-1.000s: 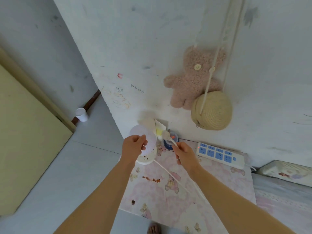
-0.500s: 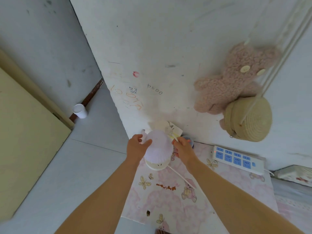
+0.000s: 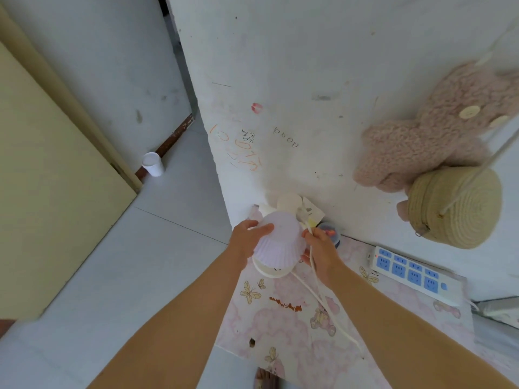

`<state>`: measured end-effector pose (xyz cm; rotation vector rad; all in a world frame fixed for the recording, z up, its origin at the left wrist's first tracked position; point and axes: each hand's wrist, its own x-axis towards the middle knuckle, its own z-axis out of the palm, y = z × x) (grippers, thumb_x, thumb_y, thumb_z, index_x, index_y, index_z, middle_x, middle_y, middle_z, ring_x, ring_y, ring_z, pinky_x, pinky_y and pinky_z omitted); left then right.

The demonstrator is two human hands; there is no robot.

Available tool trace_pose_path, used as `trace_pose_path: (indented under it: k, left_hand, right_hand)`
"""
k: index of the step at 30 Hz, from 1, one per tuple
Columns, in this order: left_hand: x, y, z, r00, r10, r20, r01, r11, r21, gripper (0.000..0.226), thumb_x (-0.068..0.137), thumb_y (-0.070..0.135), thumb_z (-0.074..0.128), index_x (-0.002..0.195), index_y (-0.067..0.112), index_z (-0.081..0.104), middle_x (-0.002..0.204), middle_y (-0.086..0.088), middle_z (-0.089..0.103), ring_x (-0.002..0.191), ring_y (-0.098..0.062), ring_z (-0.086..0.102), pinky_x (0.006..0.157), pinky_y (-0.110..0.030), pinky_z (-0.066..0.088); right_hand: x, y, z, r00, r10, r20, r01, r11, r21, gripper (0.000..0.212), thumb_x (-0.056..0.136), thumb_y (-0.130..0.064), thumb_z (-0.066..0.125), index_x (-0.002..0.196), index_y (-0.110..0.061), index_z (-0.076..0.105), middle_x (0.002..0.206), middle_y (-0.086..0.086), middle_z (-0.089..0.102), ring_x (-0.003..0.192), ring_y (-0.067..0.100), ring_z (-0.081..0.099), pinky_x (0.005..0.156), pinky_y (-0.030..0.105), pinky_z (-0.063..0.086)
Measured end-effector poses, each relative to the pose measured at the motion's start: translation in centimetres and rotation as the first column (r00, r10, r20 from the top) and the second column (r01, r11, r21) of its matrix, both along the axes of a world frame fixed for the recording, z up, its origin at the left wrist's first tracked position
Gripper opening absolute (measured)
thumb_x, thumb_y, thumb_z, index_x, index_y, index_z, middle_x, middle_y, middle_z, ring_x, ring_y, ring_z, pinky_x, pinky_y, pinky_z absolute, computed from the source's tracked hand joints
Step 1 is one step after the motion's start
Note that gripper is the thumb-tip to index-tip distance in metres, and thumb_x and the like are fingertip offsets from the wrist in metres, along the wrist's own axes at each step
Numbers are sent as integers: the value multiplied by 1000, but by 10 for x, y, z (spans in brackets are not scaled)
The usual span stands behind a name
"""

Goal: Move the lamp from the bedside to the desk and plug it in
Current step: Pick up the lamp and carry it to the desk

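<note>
Holding: the left hand [image 3: 247, 240] and right hand [image 3: 320, 252] cup the lamp [image 3: 278, 245] from either side, just above the bedside top [image 3: 295, 313].
Left grip: fingers wrapped on the shade at its 9 o'clock side, thumb [image 3: 262, 229] laid across the top.
Right grip: closed against the shade's 3 o'clock side, with the white cord [image 3: 323, 293] pinched in the same hand.
Lamp location: at the far corner of the patterned bedside top, close to the wall [image 3: 309, 66]; no desk is in view.
Risk, shade: both hands press the pleated shade, not the base; I judge it could deform or pull off the base if lifted that way.
Risk, cord: a long loop trails toward 5 o'clock across the bedside top; it may snag on the edge or drag during the carry.
Risk, neighbours: a small blue container [image 3: 330, 233] sits just beside the right hand at 2 o'clock; a swing of the lamp or plug could knock it.
Risk, plug: the plug end [image 3: 302, 213] sticks up above the right hand, loosely controlled; it may swing.
Lamp look: small, pale lilac pleated shade flaring downward, round white base [image 3: 271, 270] peeking below with dark marks on its front.
Power strip: the white strip with blue sockets [image 3: 407, 272] lies at 3 o'clock, well apart from the lamp.
</note>
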<state>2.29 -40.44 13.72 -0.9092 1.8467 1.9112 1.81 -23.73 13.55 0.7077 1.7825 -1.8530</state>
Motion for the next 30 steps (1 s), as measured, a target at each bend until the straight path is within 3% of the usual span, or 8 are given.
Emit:
trace_pose_path:
  k: [3, 8, 13, 19, 21, 24, 27, 30]
  left_hand:
    - [10, -1, 9, 999, 41, -34, -41, 999, -13, 63, 74, 28, 77, 128, 12, 51, 128, -9, 56, 104, -23, 53, 83, -37, 41]
    - [39, -5, 27, 988, 110, -108, -113, 993, -20, 62, 71, 28, 79, 126, 12, 54, 125, -8, 58, 98, -19, 57, 75, -30, 43]
    - [78, -2, 43, 970, 193, -148, -196, 981, -4, 56, 74, 28, 76, 123, 11, 55, 123, -10, 60, 93, -17, 59, 65, -27, 43]
    - [142, 3, 64, 926, 333, -177, -336, 942, 9, 52, 76, 33, 74, 121, 15, 57, 125, -8, 59, 114, -30, 56, 88, -41, 44]
    - [168, 3, 72, 901, 396, -176, -400, 916, 16, 50, 75, 34, 75, 119, 16, 58, 125, -7, 60, 114, -30, 56, 95, -45, 46]
    - [208, 0, 81, 864, 470, -181, -472, 881, 34, 51, 74, 34, 76, 118, 15, 57, 124, -8, 60, 113, -30, 58, 87, -43, 52]
    - [246, -5, 88, 819, 537, -201, -540, 840, 46, 53, 74, 35, 76, 119, 15, 56, 124, -9, 59, 111, -30, 58, 72, -34, 53]
    - [284, -16, 92, 772, 605, -194, -610, 791, 40, 53, 74, 35, 75, 119, 14, 56, 125, -9, 59, 113, -30, 58, 77, -36, 52]
  right_hand:
    - [10, 3, 4, 1000, 1, -23, -3, 998, -63, 16, 92, -15, 43, 81, -22, 54, 108, 7, 54, 103, 29, 53, 101, 46, 43]
    - [30, 7, 17, 993, 77, -91, -86, 991, -106, 16, 90, -12, 47, 78, -20, 54, 88, 2, 53, 84, 19, 52, 78, 29, 45]
    - [51, 9, 35, 977, 168, -134, -179, 982, -68, 17, 91, -14, 47, 76, -21, 53, 85, 2, 48, 82, 19, 47, 76, 29, 41]
    - [84, 7, 60, 927, 312, -208, -322, 946, -16, 20, 90, -15, 47, 72, -21, 52, 81, 5, 47, 72, 18, 45, 65, 25, 35]
    - [99, 3, 69, 895, 383, -230, -394, 919, -1, 14, 90, -16, 47, 78, -17, 53, 94, 21, 54, 87, 30, 58, 70, 29, 36]
    - [120, -6, 75, 860, 450, -242, -462, 887, 5, 17, 92, -16, 46, 99, -4, 55, 128, 26, 52, 120, 42, 48, 91, 44, 42]
    - [142, -19, 80, 821, 526, -223, -546, 837, -34, 12, 92, -19, 44, 90, -15, 56, 123, 17, 58, 113, 35, 55, 95, 43, 41]
    - [166, -36, 80, 793, 574, -204, -605, 780, -158, 17, 92, -18, 45, 78, -20, 54, 107, 6, 62, 98, 24, 60, 91, 45, 48]
